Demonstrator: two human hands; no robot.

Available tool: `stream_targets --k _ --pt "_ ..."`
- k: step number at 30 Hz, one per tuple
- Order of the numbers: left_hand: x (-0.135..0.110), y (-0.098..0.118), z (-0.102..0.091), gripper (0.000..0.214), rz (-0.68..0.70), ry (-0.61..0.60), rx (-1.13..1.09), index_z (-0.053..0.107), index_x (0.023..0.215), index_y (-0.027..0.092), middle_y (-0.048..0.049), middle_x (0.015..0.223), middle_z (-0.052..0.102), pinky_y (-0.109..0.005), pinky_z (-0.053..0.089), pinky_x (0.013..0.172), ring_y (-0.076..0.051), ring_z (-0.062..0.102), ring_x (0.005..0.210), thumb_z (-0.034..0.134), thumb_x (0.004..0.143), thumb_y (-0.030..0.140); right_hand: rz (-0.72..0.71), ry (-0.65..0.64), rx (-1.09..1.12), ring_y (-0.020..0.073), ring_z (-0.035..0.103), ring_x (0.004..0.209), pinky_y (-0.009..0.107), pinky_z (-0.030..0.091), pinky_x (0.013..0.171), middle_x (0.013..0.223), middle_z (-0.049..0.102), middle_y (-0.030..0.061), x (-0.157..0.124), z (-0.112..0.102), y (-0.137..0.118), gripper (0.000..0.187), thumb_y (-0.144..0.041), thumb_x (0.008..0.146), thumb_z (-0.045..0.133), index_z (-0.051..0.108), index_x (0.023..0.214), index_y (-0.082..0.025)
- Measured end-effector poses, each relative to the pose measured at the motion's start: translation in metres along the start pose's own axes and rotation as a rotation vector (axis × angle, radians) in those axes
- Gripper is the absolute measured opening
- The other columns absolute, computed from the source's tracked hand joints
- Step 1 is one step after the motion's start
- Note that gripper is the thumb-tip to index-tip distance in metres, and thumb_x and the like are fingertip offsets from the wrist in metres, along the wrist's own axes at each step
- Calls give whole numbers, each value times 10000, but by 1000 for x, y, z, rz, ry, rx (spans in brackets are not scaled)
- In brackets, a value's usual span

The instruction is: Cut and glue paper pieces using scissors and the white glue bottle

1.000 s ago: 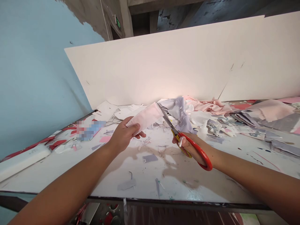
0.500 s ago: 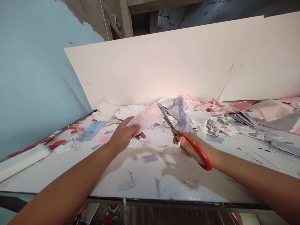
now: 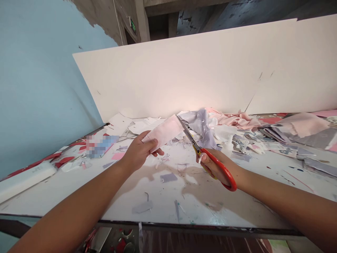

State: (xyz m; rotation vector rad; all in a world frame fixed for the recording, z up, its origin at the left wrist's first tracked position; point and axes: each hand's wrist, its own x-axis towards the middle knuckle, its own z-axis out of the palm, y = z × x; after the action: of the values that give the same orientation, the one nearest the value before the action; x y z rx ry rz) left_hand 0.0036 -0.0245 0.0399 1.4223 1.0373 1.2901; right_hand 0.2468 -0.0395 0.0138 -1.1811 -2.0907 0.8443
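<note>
Pinched in my left hand (image 3: 140, 149) is a pale pink piece of fabric (image 3: 165, 133), held above the table with its far end slanting up to the right. My right hand (image 3: 214, 163) is closed round scissors (image 3: 219, 165) with red and yellow handles. Their metal blades point up and to the left, at the right edge of the pale pink fabric. The blades look nearly closed. A bit of white thread or scrap hangs at my right fingers. Behind the blades lies a crumpled grey-lilac cloth (image 3: 204, 131).
White pattern pieces (image 3: 119, 123) lie at the back left, near a blue printed item (image 3: 102, 146). Pink cloth (image 3: 237, 119) and several folded fabrics are heaped at the back right. A white panel (image 3: 184, 77) stands behind. Small scraps (image 3: 168, 177) dot the white table (image 3: 118, 203).
Very little differs. The scissors and my right hand have shifted slightly, and the handles look a touch closer together. My left hand and the pale pink fabric stay nearly still.
</note>
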Motion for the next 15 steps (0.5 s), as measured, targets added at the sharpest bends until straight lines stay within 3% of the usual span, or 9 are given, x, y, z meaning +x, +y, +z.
stream_targets --k 9,15 --pt "2 -1 0 222 -14 -4 -19 511 830 177 -9 740 581 -281 378 522 -148 580 549 587 647 279 50 17 79 85 336 408 232 284 407 454 355 -57 -1 1 -2 433 -599 779 346 326 594 -208" --pt "2 0 -2 215 -25 -21 -32 510 848 177 -21 776 602 -274 377 519 -139 577 547 581 665 265 66 35 29 86 338 410 233 286 413 461 361 -54 -1 2 -3 443 -610 785 311 352 612 -205"
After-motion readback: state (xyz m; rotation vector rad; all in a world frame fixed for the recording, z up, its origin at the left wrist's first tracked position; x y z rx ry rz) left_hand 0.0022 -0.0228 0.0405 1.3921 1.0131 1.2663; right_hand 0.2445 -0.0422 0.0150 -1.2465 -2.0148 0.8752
